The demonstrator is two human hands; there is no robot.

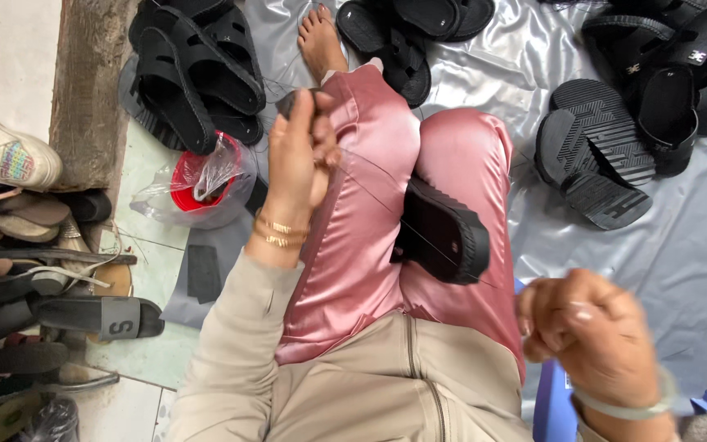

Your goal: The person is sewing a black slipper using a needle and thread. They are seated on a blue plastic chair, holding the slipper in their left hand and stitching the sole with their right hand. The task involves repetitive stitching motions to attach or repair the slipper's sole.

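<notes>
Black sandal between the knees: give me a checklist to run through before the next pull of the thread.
1. Black sandal wedged between the pink-trousered knees: ok.
2. Thread taut from the left hand toward the sandal: ok.
3. Right hand closed in a fist, pulled back: ok; thread in it: cannot tell, blurred.
4. Needle: cannot tell, not visible.
5. Thread free of the black sandal pile: ok.
</notes>
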